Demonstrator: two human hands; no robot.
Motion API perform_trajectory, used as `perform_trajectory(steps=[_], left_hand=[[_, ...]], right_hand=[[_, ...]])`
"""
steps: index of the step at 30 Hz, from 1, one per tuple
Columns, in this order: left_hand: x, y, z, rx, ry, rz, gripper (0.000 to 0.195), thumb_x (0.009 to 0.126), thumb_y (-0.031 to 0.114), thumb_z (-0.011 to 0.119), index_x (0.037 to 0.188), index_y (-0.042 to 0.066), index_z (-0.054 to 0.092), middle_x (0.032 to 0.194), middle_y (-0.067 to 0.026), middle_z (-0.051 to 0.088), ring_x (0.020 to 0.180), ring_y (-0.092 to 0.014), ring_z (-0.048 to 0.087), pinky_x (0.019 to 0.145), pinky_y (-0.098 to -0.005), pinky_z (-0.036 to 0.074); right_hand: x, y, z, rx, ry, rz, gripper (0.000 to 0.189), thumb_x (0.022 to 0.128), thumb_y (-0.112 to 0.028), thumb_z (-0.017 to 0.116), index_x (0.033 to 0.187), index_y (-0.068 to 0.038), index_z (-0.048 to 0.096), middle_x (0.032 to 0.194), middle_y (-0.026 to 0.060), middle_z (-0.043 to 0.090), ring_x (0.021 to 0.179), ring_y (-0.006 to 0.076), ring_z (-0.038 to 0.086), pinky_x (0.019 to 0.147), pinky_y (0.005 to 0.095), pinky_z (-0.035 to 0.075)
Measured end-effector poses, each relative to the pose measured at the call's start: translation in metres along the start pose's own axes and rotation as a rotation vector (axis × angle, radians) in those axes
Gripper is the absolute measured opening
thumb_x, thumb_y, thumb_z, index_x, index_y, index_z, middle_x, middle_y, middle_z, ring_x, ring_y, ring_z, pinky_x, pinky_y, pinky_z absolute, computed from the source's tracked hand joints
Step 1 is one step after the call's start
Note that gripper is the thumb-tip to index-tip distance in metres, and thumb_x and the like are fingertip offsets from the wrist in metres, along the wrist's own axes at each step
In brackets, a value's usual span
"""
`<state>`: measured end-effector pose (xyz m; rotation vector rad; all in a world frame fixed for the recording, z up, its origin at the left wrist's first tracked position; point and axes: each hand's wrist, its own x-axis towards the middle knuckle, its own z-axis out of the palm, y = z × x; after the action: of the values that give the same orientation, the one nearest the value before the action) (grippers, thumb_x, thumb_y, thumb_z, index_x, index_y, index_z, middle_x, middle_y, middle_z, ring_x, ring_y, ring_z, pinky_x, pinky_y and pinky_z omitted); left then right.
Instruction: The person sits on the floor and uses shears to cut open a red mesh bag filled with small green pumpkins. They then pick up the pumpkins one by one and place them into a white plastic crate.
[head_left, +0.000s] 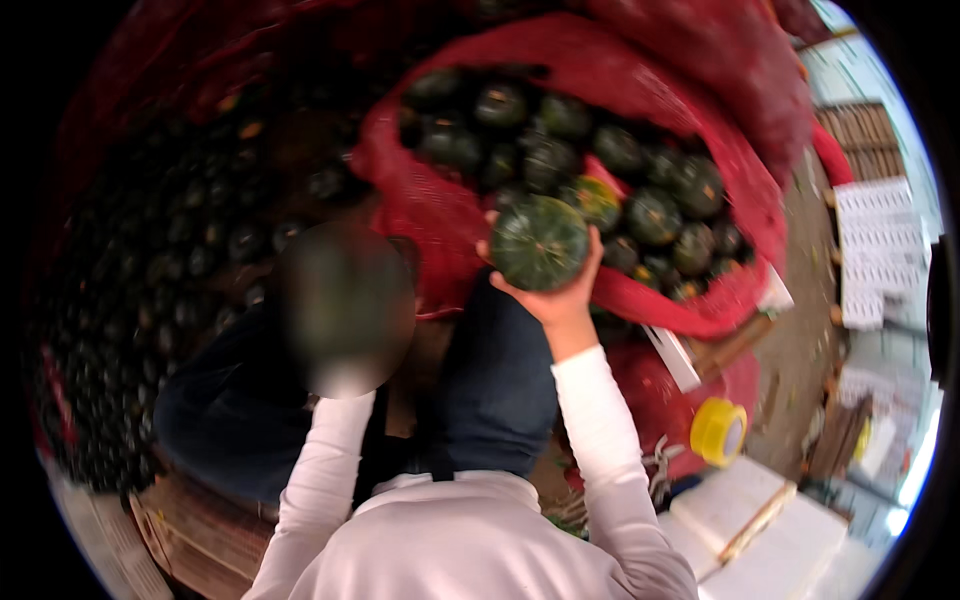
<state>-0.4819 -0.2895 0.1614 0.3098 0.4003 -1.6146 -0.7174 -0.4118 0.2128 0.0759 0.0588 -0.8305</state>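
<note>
My right hand (559, 296) cups a round dark green squash (540, 244) from below, its thumb and fingers spread around the rind. The stem scar of this squash faces up. Just behind it, a large red mesh sack (427, 225) gapes wide, full of dark green squashes (652, 216); one squash (596, 202) among them has a yellow-orange patch. At the end of the left sleeve, a heavy blur covers my left hand (349, 315). A dark greenish shape shows in that blur, but its outline and the fingers cannot be made out.
Many more squashes (180, 232) lie heaped on the left. A yellow roll of tape (718, 433) rests at the right, near a white foam box (787, 532). At lower left is a wooden crate (199, 525). White perforated panels (877, 251) stand at far right.
</note>
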Motion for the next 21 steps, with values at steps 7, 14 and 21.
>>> perform_trajectory(steps=[7, 14, 21], left_hand=[[0.004, 0.076, 0.035, -0.238, -0.045, 0.114, 0.044, 0.085, 0.047, 0.051, 0.121, 0.020, 0.055, 0.130, -0.0059, 0.049, 0.124, -0.039, 0.039, 0.101, -0.0592, 0.036], [0.020, 0.284, 0.099, -0.085, 0.032, 1.046, 0.060, 0.084, 0.030, 0.055, 0.136, 0.007, 0.035, 0.138, -0.0231, 0.032, 0.122, -0.047, 0.039, 0.099, -0.0625, 0.041], [0.009, -0.020, 0.042, 0.391, -0.209, -0.359, 0.073, 0.086, 0.069, 0.040, 0.144, 0.026, 0.033, 0.145, -0.0117, 0.037, 0.132, -0.037, 0.035, 0.091, -0.0619, 0.040]], right_hand=[[-0.024, 0.015, -0.017, -0.077, 0.238, 0.041, 0.080, 0.081, -0.063, 0.052, 0.142, -0.014, 0.036, 0.144, 0.0237, 0.033, 0.126, 0.0566, 0.033, 0.088, 0.0725, 0.039], [-0.031, 0.016, -0.006, -0.222, 0.339, 0.064, 0.071, 0.082, -0.059, 0.052, 0.134, -0.012, 0.046, 0.132, 0.0195, 0.051, 0.120, 0.0567, 0.041, 0.091, 0.0731, 0.036], [-0.010, 0.008, 0.031, -1.446, 0.249, -0.314, 0.030, 0.088, -0.019, 0.064, 0.112, -0.002, 0.060, 0.108, 0.0060, 0.062, 0.101, 0.0165, 0.057, 0.087, 0.0308, 0.047]])
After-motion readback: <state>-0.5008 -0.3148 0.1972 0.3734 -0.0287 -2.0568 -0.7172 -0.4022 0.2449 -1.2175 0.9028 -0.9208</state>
